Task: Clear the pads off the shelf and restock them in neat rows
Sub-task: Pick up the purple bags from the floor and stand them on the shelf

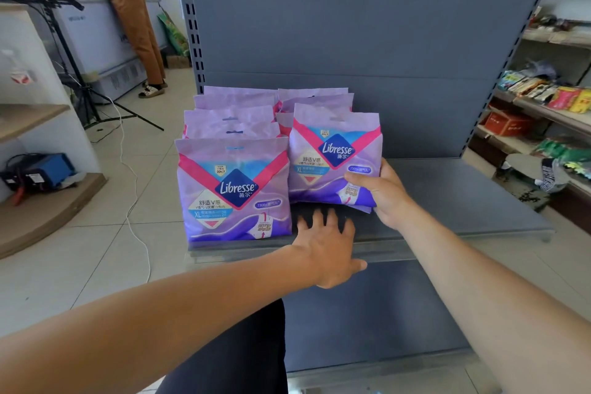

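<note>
Several purple Libresse pad packs stand upright in two rows on the grey shelf (pixel 463 201). The left row's front pack (pixel 235 192) stands at the shelf's front edge. My right hand (pixel 382 190) grips the lower right corner of the right row's front pack (pixel 332 157), thumb across its face. That pack sits a little further back than the left one. My left hand (pixel 329 243) lies flat with spread fingers on the shelf's front edge, just in front of the right row and apart from the packs.
A grey back panel (pixel 367 25) rises behind the packs. A lower grey shelf (pixel 367 323) juts out below. Snack shelves (pixel 550 99) stand to the right. On the left are a tripod (pixel 80 80), a white cable on the tiled floor, and a person by a freezer.
</note>
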`<state>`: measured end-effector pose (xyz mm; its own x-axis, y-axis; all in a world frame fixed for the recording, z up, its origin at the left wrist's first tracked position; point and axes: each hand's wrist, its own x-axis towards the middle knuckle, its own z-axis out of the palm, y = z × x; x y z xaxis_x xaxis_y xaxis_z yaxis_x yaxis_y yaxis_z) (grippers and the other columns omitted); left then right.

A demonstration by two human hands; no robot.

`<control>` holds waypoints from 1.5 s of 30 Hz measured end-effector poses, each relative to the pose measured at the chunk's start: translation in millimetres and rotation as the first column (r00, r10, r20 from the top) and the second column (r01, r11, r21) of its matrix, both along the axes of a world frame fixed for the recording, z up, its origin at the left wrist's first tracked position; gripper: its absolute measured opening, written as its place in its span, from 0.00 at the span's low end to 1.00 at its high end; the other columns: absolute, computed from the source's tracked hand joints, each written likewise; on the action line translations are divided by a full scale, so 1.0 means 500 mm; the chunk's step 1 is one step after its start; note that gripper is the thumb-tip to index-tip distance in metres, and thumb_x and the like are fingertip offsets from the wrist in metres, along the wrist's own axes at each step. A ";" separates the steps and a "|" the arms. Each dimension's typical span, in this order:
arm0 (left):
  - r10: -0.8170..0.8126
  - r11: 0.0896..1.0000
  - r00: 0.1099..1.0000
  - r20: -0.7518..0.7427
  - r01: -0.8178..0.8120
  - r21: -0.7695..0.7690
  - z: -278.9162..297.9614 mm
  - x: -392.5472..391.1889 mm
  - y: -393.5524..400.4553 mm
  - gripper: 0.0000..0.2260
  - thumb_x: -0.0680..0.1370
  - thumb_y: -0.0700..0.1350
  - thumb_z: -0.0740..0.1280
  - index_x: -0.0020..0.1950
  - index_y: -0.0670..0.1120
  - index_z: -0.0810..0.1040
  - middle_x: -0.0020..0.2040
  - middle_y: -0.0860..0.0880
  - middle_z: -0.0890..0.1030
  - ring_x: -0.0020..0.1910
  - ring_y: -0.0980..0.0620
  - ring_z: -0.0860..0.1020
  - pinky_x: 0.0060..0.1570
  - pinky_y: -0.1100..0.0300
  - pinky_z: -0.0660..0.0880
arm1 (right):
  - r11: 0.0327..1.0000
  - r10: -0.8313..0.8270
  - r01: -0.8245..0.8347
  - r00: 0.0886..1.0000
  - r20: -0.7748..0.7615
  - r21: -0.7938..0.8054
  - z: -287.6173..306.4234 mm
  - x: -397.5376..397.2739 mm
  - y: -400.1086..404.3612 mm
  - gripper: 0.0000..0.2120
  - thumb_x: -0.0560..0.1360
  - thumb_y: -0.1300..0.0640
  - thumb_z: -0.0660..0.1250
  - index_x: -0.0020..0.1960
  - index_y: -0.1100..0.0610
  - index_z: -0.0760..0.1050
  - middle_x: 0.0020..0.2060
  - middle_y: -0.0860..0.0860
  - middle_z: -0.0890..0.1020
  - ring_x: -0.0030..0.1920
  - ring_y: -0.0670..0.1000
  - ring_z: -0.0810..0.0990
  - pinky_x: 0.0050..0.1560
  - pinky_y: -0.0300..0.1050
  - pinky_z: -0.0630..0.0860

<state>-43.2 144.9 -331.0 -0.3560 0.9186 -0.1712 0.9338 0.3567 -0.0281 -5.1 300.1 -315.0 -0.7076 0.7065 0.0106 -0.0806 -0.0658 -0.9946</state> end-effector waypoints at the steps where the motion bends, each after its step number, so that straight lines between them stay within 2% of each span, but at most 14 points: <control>1: -0.002 1.000 1.000 -0.008 0.002 0.000 -0.002 0.002 0.000 0.36 0.79 0.64 0.55 0.78 0.45 0.48 0.77 0.38 0.50 0.75 0.34 0.50 0.71 0.34 0.53 | 0.999 0.013 -0.014 1.000 0.023 0.033 -0.006 -0.006 0.001 0.27 0.68 0.60 0.77 0.64 0.57 0.72 0.54 0.53 0.84 0.53 0.54 0.84 0.53 0.55 0.81; 7: -0.003 0.999 1.000 -0.004 0.003 0.052 -0.013 0.002 0.000 0.37 0.78 0.64 0.58 0.77 0.44 0.51 0.76 0.38 0.53 0.74 0.34 0.52 0.70 0.33 0.54 | 0.984 0.005 -0.030 0.990 0.144 0.177 -0.022 -0.033 0.007 0.24 0.70 0.56 0.77 0.61 0.52 0.72 0.56 0.49 0.83 0.53 0.49 0.84 0.52 0.51 0.82; 11: -0.010 0.997 1.000 -0.020 0.011 0.073 -0.015 0.000 0.001 0.37 0.77 0.64 0.60 0.77 0.44 0.52 0.75 0.38 0.55 0.73 0.35 0.54 0.69 0.32 0.55 | 0.952 -0.151 0.080 0.963 0.225 0.295 -0.031 -0.048 -0.002 0.28 0.69 0.51 0.77 0.63 0.51 0.66 0.60 0.50 0.76 0.55 0.48 0.81 0.48 0.47 0.82; 16: -0.015 0.998 1.000 -0.015 0.016 0.064 -0.012 -0.002 -0.001 0.37 0.77 0.64 0.60 0.77 0.44 0.52 0.75 0.38 0.56 0.73 0.35 0.55 0.69 0.33 0.56 | 0.949 -0.168 0.089 0.955 0.245 0.303 -0.019 -0.036 -0.018 0.27 0.71 0.52 0.75 0.63 0.52 0.64 0.56 0.46 0.78 0.49 0.45 0.81 0.40 0.38 0.80; 18: -0.015 0.998 1.000 -0.024 0.016 0.060 -0.008 -0.001 -0.002 0.36 0.77 0.64 0.59 0.76 0.44 0.53 0.73 0.39 0.58 0.72 0.36 0.57 0.68 0.33 0.58 | 0.945 -0.185 0.096 0.946 0.266 0.314 -0.015 -0.023 -0.021 0.29 0.70 0.50 0.76 0.64 0.51 0.64 0.55 0.46 0.79 0.49 0.46 0.82 0.42 0.41 0.81; 22: 0.000 1.000 1.000 0.006 0.000 0.026 0.016 0.000 0.003 0.32 0.78 0.64 0.58 0.74 0.44 0.59 0.71 0.41 0.63 0.69 0.38 0.62 0.64 0.35 0.65 | 0.918 -0.225 0.081 0.913 0.341 0.388 -0.002 0.021 -0.027 0.28 0.70 0.51 0.76 0.65 0.54 0.67 0.59 0.50 0.80 0.54 0.49 0.81 0.57 0.52 0.80; 24: 0.005 1.000 0.999 0.049 -0.006 0.017 0.035 0.003 0.005 0.30 0.78 0.64 0.57 0.72 0.45 0.63 0.69 0.42 0.65 0.69 0.38 0.64 0.63 0.37 0.67 | 0.853 -0.274 0.011 0.861 0.429 0.522 0.014 0.065 -0.038 0.27 0.73 0.52 0.72 0.68 0.54 0.68 0.61 0.50 0.78 0.57 0.50 0.78 0.60 0.49 0.76; 26: -0.053 0.998 0.995 0.089 0.049 0.046 0.053 0.017 0.005 0.28 0.78 0.63 0.58 0.69 0.45 0.66 0.67 0.42 0.69 0.66 0.39 0.67 0.61 0.41 0.70 | 0.741 -0.333 -0.111 0.795 0.506 0.662 0.030 0.127 -0.048 0.23 0.76 0.54 0.68 0.69 0.52 0.69 0.64 0.50 0.77 0.61 0.51 0.76 0.59 0.43 0.71; 28: -0.155 0.983 0.985 0.077 0.146 0.110 0.070 0.039 0.006 0.25 0.78 0.61 0.60 0.66 0.45 0.68 0.63 0.42 0.72 0.62 0.40 0.70 0.57 0.46 0.72 | 0.646 -0.380 -0.243 0.720 0.581 0.724 0.040 0.197 -0.051 0.21 0.77 0.57 0.66 0.69 0.49 0.71 0.66 0.51 0.75 0.64 0.53 0.74 0.58 0.42 0.68; 30: -0.253 0.953 0.967 0.034 0.243 0.182 0.084 0.073 0.011 0.24 0.76 0.60 0.62 0.66 0.46 0.68 0.59 0.44 0.73 0.59 0.41 0.72 0.53 0.48 0.73 | 0.613 -0.430 -0.305 0.645 0.632 0.728 0.048 0.273 -0.054 0.23 0.76 0.59 0.66 0.70 0.48 0.70 0.67 0.52 0.75 0.65 0.55 0.73 0.61 0.45 0.69; 33: -0.393 0.888 0.919 0.011 0.376 0.264 0.089 0.151 0.028 0.27 0.74 0.60 0.64 0.70 0.49 0.67 0.60 0.47 0.73 0.61 0.43 0.71 0.53 0.48 0.75 | 0.646 -0.497 -0.295 0.537 0.682 0.704 0.042 0.387 -0.069 0.26 0.74 0.60 0.67 0.72 0.51 0.69 0.68 0.54 0.74 0.69 0.57 0.70 0.67 0.48 0.68; 35: -0.484 0.847 0.875 0.029 0.460 0.267 0.079 0.210 0.044 0.29 0.74 0.60 0.64 0.73 0.52 0.63 0.64 0.48 0.72 0.65 0.44 0.69 0.55 0.47 0.75 | 0.691 -0.537 -0.245 0.457 0.709 0.680 0.029 0.464 -0.084 0.27 0.75 0.57 0.68 0.73 0.50 0.68 0.70 0.55 0.72 0.70 0.57 0.70 0.68 0.48 0.68; 40: -0.612 0.787 0.791 0.033 0.604 0.126 0.012 0.345 0.096 0.35 0.75 0.62 0.64 0.78 0.54 0.56 0.74 0.47 0.65 0.71 0.44 0.65 0.64 0.48 0.69 | 0.749 -0.598 -0.131 0.292 0.747 0.650 -0.051 0.658 -0.123 0.29 0.73 0.50 0.68 0.73 0.49 0.68 0.70 0.56 0.73 0.69 0.58 0.71 0.68 0.50 0.68; 45: -0.625 0.777 0.768 0.136 0.629 0.017 -0.111 0.436 0.172 0.33 0.76 0.60 0.65 0.78 0.53 0.57 0.73 0.46 0.65 0.70 0.43 0.66 0.62 0.48 0.69 | 0.823 -0.567 0.058 0.160 0.808 0.565 -0.154 0.820 -0.152 0.28 0.75 0.53 0.67 0.74 0.52 0.66 0.68 0.58 0.73 0.67 0.59 0.71 0.64 0.45 0.68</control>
